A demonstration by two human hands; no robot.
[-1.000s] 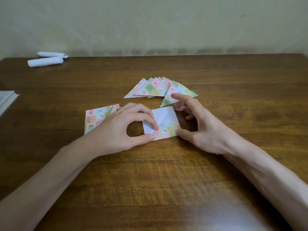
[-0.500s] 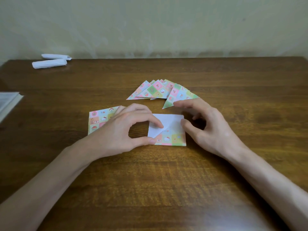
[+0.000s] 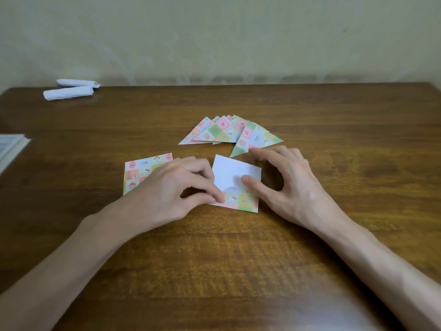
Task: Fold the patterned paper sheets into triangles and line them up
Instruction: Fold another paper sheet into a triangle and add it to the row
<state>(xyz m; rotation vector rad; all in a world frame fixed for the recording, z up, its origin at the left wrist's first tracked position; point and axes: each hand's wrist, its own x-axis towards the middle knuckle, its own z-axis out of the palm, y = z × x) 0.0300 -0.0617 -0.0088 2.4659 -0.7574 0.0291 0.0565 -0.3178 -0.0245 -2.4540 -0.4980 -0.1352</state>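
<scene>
From my remote seat, far left: a book's edge (image 3: 12,145) and two white paper rolls (image 3: 69,91), parked away from the work. Next, the spare patterned sheets (image 3: 139,172) lie flat beside my left hand (image 3: 176,187), I judge for quick reach. That hand pinches the left edge of the half-folded sheet (image 3: 235,185) at the table (image 3: 238,271) centre, anchoring it. Its white underside is turned up over the print. Behind it the folded triangles (image 3: 229,132) overlap in a loose fan, not yet a tidy line. My right hand (image 3: 288,185) is loosely open, thumb pressing the flap down. I read no writing or brand, only cartoon cat faces and fruit.
</scene>
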